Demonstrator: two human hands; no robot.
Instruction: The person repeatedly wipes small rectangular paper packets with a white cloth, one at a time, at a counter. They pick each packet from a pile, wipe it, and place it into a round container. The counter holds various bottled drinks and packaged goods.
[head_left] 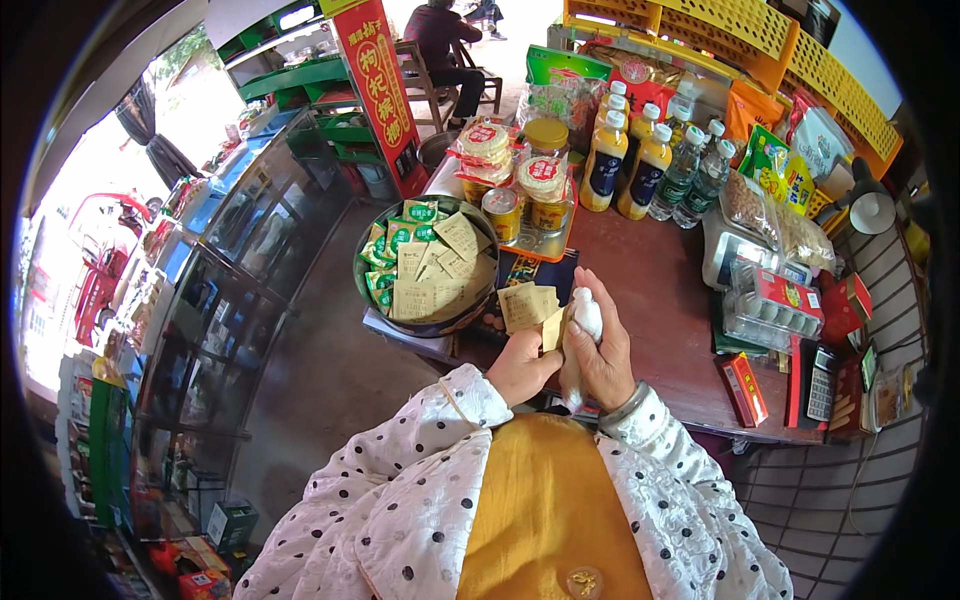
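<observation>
My left hand (524, 368) pinches a small beige printed paper packet (552, 328) at the table's near edge. Beside it, my right hand (608, 352) presses a crumpled white bundle (588, 314), perhaps plastic or cloth, between thumb and palm, its fingers pointing away from me. The bundle's lower end hangs down between my hands. Just beyond the left hand lie more beige packets (526, 304), on or against a dark blue printed box (537, 270). A round dark tin (362, 268) to the left holds several beige packets (430, 298) and green-and-white sachets (421, 212).
Jars and round packages (546, 176) stand behind the tin, with drink bottles (604, 162) to their right. On the right of the brown table (640, 262) are a scale (738, 250), an egg carton (770, 310), a red box (744, 390) and a calculator (821, 380). A person (440, 45) sits beyond.
</observation>
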